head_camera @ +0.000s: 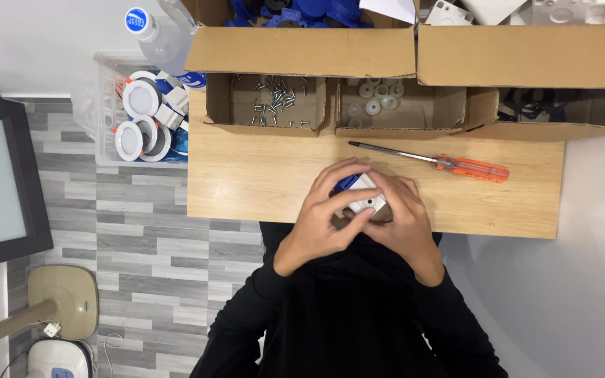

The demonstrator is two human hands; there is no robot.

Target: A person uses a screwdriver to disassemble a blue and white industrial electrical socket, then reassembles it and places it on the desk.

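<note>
Both hands, left hand [323, 210] and right hand [402, 213], close their grip around a small white and blue part [360, 194] held over the near edge of the wooden bench [246, 175]. Just beyond lies an orange-handled screwdriver [434, 160]. Farther back, one cardboard tray [267, 105] holds loose screws [274, 98], the next tray [400, 112] holds pale washers [376, 94], and a clear bin [106, 112] at far left holds round white fittings [139, 98].

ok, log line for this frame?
left hand: holds white-and-blue part | right hand: same part | screwdriver: on table, untouched
</note>
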